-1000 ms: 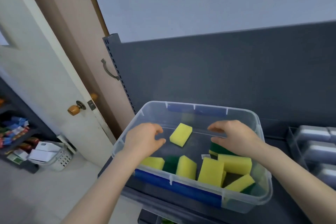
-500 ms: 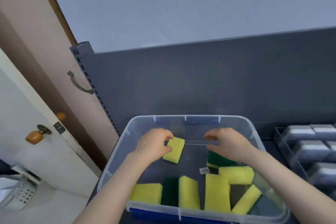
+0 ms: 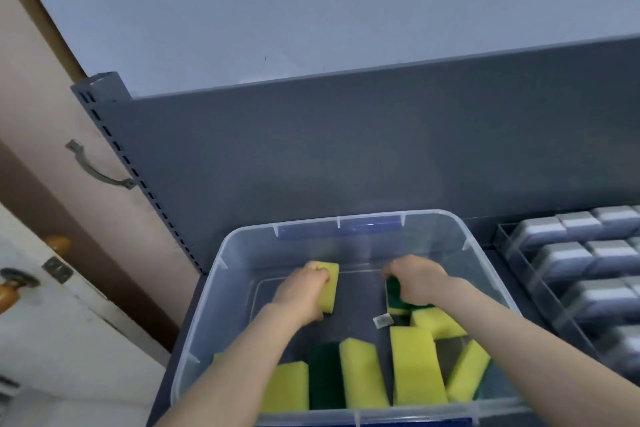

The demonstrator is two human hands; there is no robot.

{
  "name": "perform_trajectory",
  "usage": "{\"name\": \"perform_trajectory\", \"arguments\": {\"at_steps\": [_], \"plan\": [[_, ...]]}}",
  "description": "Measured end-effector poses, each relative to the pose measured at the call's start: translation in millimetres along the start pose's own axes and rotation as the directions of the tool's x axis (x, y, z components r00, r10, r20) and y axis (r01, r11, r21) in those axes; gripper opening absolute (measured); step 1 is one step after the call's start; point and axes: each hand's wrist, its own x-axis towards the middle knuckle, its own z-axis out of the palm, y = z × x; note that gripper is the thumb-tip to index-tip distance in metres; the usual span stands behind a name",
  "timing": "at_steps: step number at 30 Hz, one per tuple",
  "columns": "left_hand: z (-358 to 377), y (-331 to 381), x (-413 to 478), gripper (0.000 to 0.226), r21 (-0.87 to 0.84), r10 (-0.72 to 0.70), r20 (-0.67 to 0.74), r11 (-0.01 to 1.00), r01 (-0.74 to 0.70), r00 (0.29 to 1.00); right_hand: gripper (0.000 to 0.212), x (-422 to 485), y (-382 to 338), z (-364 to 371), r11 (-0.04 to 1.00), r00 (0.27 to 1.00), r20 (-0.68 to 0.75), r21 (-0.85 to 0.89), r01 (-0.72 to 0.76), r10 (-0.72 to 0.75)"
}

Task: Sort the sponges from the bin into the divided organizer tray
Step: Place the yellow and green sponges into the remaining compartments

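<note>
Two sponges were being gripped inside the clear bin, as logged from the head view. Item one: the left hand had closed its fingers round a yellow sponge towards the far left of the bin floor; a second before, that hand had hovered slack above it, holding nothing. Item two: the right hand, likewise empty a second before, had curled down onto a green-faced sponge at the far right of the bin, though its fingertips were hidden. Neither sponge had cleared the rim. Remaining stock: several yellow-and-green sponges stood or leaned along the near wall, with a small white tag loose on the floor. The divided organizer tray lay just beside the bin on the right, on the same grey shelf, and already held grey sponges in rows. Judgement: both pick-ups were under way, and lifting and carrying rightward to the tray remained to be done.
</note>
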Motion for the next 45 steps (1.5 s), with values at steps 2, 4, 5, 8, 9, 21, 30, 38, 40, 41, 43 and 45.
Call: {"name": "perform_trajectory", "arguments": {"at_steps": [2,4,5,8,9,21,30,38,40,41,43,45], "plan": [[4.3,6.5,-1.1,0.063,-0.006,-0.004,-0.012,1.0,0.004,1.0,0.05,0.6,-2.4,8.4,0.999,0.999,0.033,-0.037,-0.003,0.004],[6.3,11.8,-1.3,0.064,-0.015,-0.019,-0.015,1.0,0.019,1.0,0.049,1.7,-3.9,10.9,0.998,0.999,0.033,-0.065,-0.008,0.01],[6.0,13.1,-1.2,0.064,-0.016,-0.027,-0.02,1.0,0.027,0.999,0.048,2.3,-4.3,10.9,0.997,0.999,0.029,-0.072,-0.013,0.015],[3.8,15.0,0.0,0.06,-0.017,-0.03,-0.038,0.999,0.029,0.999,0.043,3.5,-2.9,12.7,0.996,0.999,0.02,-0.089,-0.024,0.025],[3.6,14.8,0.1,0.057,-0.023,-0.027,-0.041,0.999,0.026,0.999,0.041,3.8,-2.2,14.0,0.996,0.999,0.019,-0.088,-0.028,0.03],[-16.1,8.6,-1.5,0.025,-0.22,-0.088,-0.329,0.975,0.014,0.94,0.035,11.9,1.3,4.6,0.994,0.963,-0.27,0.106,0.033,-0.003],[-37.3,6.6,-7.6,0.032,-0.378,-0.117,-0.435,0.924,-0.063,0.893,0.036,13.8,3.5,-6.2,0.956,0.868,-0.494,0.27,0.112,0.037],[-45.0,8.7,-11.0,0.032,-0.355,-0.076,-0.517,0.926,-0.132,0.853,0.035,2.3,8.1,-15.7,0.879,0.783,-0.601,0.448,0.166,0.159],[-50.0,8.6,-12.5,0.034,-0.377,-0.086,-0.548,0.914,-0.153,0.832,0.037,-3.1,9.8,-21.7,0.844,0.77,-0.605,0.507,0.173,0.206],[-52.4,8.2,-13.7,0.036,-0.39,-0.092,-0.56,0.906,-0.164,0.823,0.037,-7.3,11.1,-25.7,0.818,0.763,-0.6,0.548,0.173,0.241],[-57.3,8.4,-17.9,0.039,-0.412,-0.092,-0.577,0.891,-0.192,0.812,0.036,-18.9,13.9,-33.5,0.765,0.73,-0.607,0.617,0.185,0.313],[-62.1,11.0,-23.6,0.041,-0.424,-0.081,-0.595,0.877,-0.227,0.8,0.034,-34.7,14.4,-39.1,0.731,0.677,-0.631,0.652,0.2,0.378]]}}
